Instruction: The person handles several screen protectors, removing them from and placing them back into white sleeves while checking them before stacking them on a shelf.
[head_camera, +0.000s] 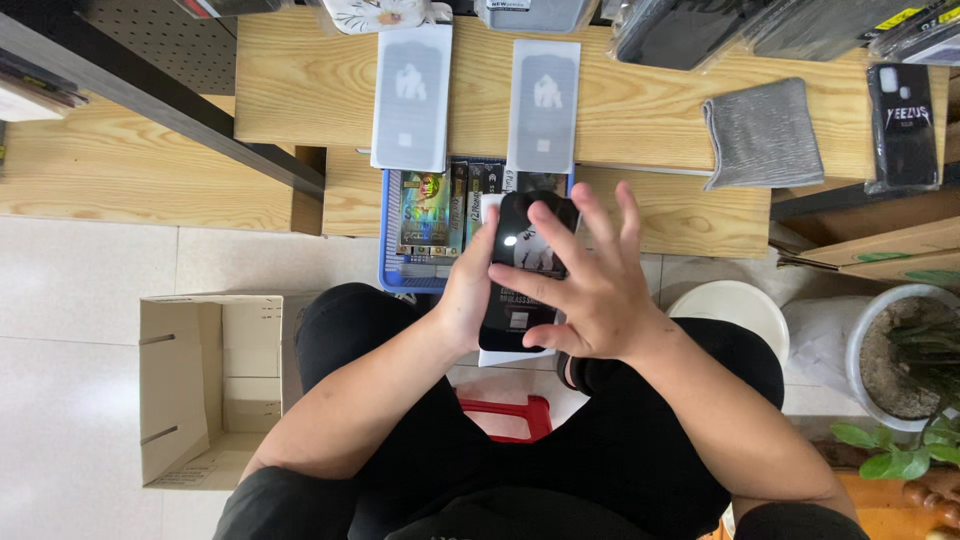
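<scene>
Nearest the camera, black-clad knees are seen above a red stool (510, 415). Just over the lap, a black phone (525, 265) is held upright in the left hand (468, 290), whose fingers are wrapped round its left edge. The right hand (590, 290) is laid across the phone's glossy face with fingers spread, the fingertips (545, 215) resting on the screen; it is not closed round anything. A white sheet is glimpsed behind the phone.

To the left, on the tiled floor, an open cardboard box (190, 390) is seen. To the right, a white bucket (735, 305) and a potted plant (905, 370) are placed.

Beyond the hands, a blue tray (392, 250) of small packaged boxes is set against the wooden tabletop (300, 80). Farther up the tabletop, two pale flat packets (412, 100) lie side by side, and a folded grey cloth (765, 135) lies well apart to the right, beside a black phone case (903, 125).
</scene>
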